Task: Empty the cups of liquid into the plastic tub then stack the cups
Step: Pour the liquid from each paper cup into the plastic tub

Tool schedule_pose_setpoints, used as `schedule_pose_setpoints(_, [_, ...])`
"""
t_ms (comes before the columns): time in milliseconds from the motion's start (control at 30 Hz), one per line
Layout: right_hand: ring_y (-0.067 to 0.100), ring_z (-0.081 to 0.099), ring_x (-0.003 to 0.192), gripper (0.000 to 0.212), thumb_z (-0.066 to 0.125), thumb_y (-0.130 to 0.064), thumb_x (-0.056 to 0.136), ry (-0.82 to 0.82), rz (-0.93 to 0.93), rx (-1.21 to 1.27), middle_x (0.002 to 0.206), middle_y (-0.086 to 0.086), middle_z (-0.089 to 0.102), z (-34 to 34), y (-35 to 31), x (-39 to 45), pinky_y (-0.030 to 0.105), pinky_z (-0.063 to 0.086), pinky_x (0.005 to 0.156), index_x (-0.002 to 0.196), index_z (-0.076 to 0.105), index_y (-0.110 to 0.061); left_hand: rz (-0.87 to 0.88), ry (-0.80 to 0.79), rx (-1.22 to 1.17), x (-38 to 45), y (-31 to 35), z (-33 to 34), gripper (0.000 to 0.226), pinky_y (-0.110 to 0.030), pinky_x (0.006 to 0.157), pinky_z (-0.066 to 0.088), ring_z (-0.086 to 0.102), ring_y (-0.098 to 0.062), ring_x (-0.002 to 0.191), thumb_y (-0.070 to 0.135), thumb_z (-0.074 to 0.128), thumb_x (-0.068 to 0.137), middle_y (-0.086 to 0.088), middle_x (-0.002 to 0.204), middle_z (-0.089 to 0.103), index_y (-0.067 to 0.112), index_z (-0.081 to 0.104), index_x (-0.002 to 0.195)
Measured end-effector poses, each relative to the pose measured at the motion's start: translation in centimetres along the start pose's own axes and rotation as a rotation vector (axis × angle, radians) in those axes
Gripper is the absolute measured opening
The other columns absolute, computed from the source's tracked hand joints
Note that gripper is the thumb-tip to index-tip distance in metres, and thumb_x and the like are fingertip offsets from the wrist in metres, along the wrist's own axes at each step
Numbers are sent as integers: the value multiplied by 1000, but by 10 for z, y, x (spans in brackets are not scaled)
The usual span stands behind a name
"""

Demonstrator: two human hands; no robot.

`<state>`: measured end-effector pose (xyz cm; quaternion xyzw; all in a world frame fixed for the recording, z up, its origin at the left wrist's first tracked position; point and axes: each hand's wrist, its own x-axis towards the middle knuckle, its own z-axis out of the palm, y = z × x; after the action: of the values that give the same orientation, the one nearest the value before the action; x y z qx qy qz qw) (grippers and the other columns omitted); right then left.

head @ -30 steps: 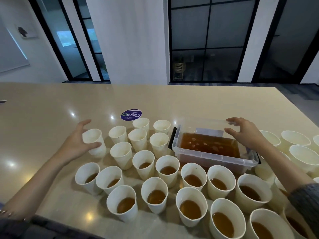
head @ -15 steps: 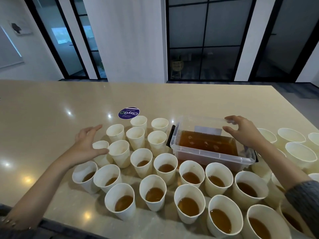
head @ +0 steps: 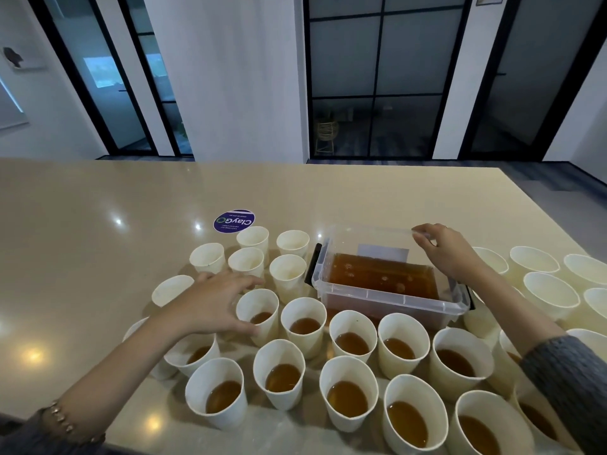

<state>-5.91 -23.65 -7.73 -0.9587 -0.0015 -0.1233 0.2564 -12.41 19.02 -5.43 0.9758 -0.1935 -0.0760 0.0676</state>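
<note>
The left hand point(head: 213, 303) has its fingers spread and loosely curved right against the nearest filled cup point(head: 258, 315), thumb low on the near side, fingertips over the far rim. It's touching but the grip doesn't look closed yet, so call it released, nothing actually held. The right hand point(head: 443, 254) pinches the far right rim of the plastic tub point(head: 391, 303), which is a good move since it keeps the tub from sliding. The tub sits just right of that cup on the counter point(head: 82, 224), already about half full of brown liquid. To do this step well, the person should probably wrap the cup mid-body rather than squeeze near the rim, since paper cups buckle, then lift straight up so the neighbours touching it don't tip. A low, slow pour over the tub's near left corner likely avoids splashing. Empty cups point(head: 249, 261) stand loose behind, unstacked, and more empties sit right of the tub. Lots of filled ones are left in the front rows.
</note>
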Motion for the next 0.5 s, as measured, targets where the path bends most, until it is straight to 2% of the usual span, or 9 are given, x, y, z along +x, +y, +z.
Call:
schedule_pose_setpoints(100, [27,57,111,38,45,-34,101,-9,3,-8,124,12,63,0,-1,2,37,44,90,128,59,-11,20,-19,33,4,5,3,81,-37,109,19,34,-6,133,77,63,67,21,145,40,49,35,138])
schedule_pose_setpoints(267, [25,58,113,39,50,-35,99,-22,-3,-10,126,10,63,0,-3,4,34,44,89,129,57,-12,20,-47,42,12,6,8,77,-38,112,19,36,-10,134,71,66,70,20,146,41,50,33,137])
schedule_pose_setpoints(367, [24,58,113,38,52,-35,98,-18,-2,6,126,9,63,0,-2,4,33,44,88,129,57,-13,46,-45,21,13,9,9,69,-36,109,27,45,-6,121,66,69,69,22,136,50,48,39,128])
schedule_pose_setpoints(500, [22,58,111,38,55,-34,96,-10,-5,20,124,9,63,0,-1,3,32,43,87,129,57,-13,60,60,-8,16,7,9,56,-34,99,37,52,-2,102,65,69,66,25,117,58,45,47,114])
